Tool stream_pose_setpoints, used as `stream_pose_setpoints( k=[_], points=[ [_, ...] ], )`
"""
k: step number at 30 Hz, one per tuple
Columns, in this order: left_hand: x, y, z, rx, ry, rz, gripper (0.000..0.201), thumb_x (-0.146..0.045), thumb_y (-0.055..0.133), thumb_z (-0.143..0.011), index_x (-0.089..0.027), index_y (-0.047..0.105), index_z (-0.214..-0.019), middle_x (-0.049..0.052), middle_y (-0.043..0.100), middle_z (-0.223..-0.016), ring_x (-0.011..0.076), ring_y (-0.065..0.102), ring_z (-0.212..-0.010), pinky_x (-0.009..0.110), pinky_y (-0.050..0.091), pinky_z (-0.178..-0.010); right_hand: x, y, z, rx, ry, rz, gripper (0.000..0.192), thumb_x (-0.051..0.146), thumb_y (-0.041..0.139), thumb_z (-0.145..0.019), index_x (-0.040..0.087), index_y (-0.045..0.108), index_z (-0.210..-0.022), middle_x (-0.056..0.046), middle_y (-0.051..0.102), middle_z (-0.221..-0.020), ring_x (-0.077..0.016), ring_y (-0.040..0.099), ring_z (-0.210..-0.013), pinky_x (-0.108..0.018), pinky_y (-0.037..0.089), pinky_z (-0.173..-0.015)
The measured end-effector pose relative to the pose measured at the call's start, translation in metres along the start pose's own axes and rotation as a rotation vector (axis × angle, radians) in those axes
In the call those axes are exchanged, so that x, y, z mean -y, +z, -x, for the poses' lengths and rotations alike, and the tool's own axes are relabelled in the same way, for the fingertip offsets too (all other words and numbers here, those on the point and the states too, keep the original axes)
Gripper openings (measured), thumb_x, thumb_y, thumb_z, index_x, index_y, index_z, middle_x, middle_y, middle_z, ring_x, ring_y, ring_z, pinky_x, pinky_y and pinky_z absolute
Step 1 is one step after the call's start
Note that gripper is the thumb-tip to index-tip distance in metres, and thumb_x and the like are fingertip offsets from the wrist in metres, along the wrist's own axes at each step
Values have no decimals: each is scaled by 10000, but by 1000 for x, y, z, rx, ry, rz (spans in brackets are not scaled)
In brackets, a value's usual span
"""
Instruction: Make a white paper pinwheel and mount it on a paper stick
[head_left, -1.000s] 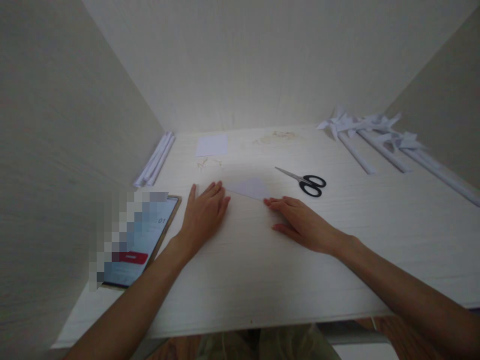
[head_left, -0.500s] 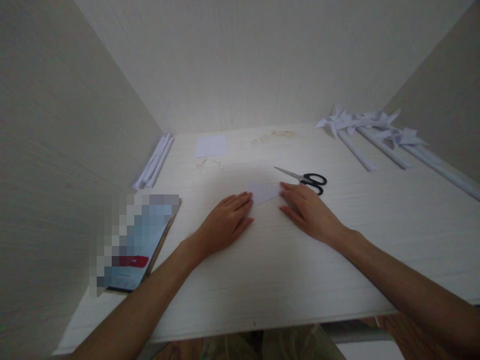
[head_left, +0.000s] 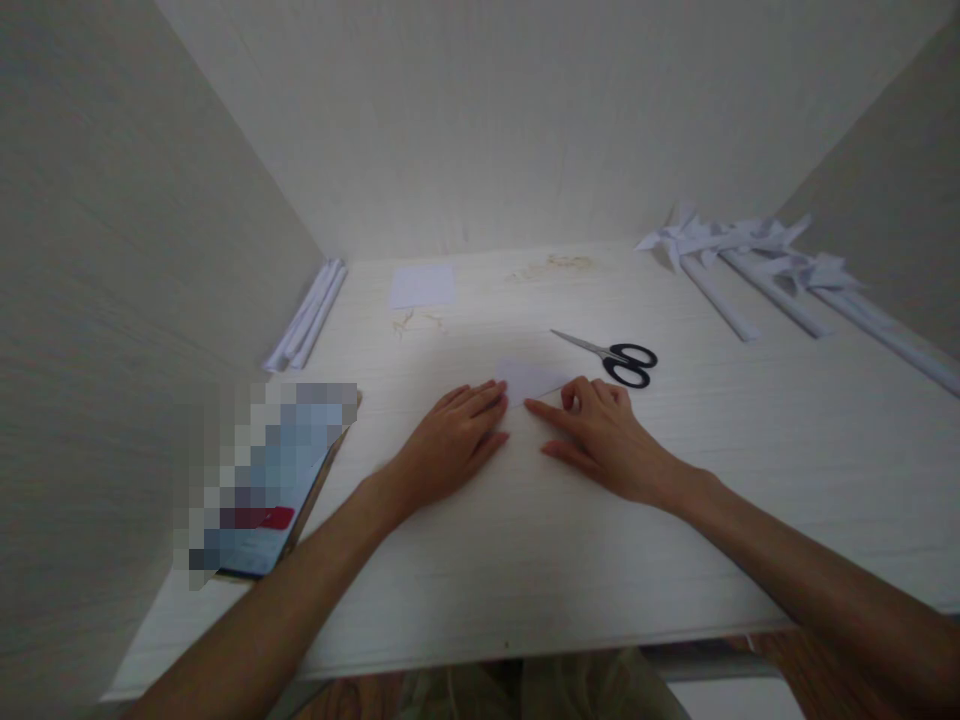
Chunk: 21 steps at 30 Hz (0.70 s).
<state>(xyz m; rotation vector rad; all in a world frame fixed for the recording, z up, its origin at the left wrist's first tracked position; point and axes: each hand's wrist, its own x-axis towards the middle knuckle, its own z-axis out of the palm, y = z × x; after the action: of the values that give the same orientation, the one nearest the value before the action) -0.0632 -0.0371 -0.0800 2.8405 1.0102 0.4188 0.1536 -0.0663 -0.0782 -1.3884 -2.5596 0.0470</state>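
— While both hands lie flat on the counter, what do they have between them?

— A small folded paper piece, white, lying just beyond the fingertips at mid-counter. The left hand rests palm down with fingers spread loosely, its tips touching the paper's near left corner. The right hand has its forefinger stretched along the near edge and the other fingers curled at the right corner. Neither grip pinches it; both only press.

— How would it handle?

— I judge it very light, thin and limp, easy to slide on the smooth surface and easy to crease. Best taken at a corner or along the folded edge.

— And around it?

— Black-handled scissors lie just right of it, a paper square far behind, rolled paper sticks far left, paper pinwheels far right, a phone near left.
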Motion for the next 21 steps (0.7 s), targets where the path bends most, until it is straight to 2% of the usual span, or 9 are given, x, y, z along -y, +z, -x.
stream_pose_setpoints(
  k=[7, 13, 18, 21],
  points=[
    [3, 0, 0, -7, 8, 3, 361, -273, 356, -868, -121, 482, -1171, 119, 444, -1296, 196, 382, -1212, 392, 333, -995, -16, 3, 4, -106, 125, -14, 343, 396, 351, -869, 285, 554, -1122, -74, 457, -842, -207, 436, -778, -348, 311, -656],
    [4, 0, 1, -24, 6, 15, 348, -262, 364, -863, -126, 499, -1153, 116, 468, -1276, 197, 409, -1191, 395, 355, -979, -24, -4, 8, -184, 199, 69, 301, 367, 386, -859, 215, 621, -969, -84, 489, -804, -224, 462, -779, -313, 309, -592],
    [5, 2, 1, -58, 27, 35, 341, -256, 378, -858, -117, 505, -1142, 124, 484, -1259, 197, 411, -1193, 398, 369, -974, -26, -3, 6, -243, 148, 23, 226, 306, 458, -829, 164, 625, -885, -98, 544, -842, -231, 506, -796, -370, 395, -661],
    [4, 2, 2, -86, 45, 39, 313, -255, 396, -853, -109, 544, -1086, 123, 532, -1208, 195, 450, -1159, 382, 395, -955, -28, 3, 5, -304, 97, -96, 252, 286, 479, -821, 132, 584, -991, -118, 569, -951, -234, 528, -886, -387, 439, -769]
  ],
)
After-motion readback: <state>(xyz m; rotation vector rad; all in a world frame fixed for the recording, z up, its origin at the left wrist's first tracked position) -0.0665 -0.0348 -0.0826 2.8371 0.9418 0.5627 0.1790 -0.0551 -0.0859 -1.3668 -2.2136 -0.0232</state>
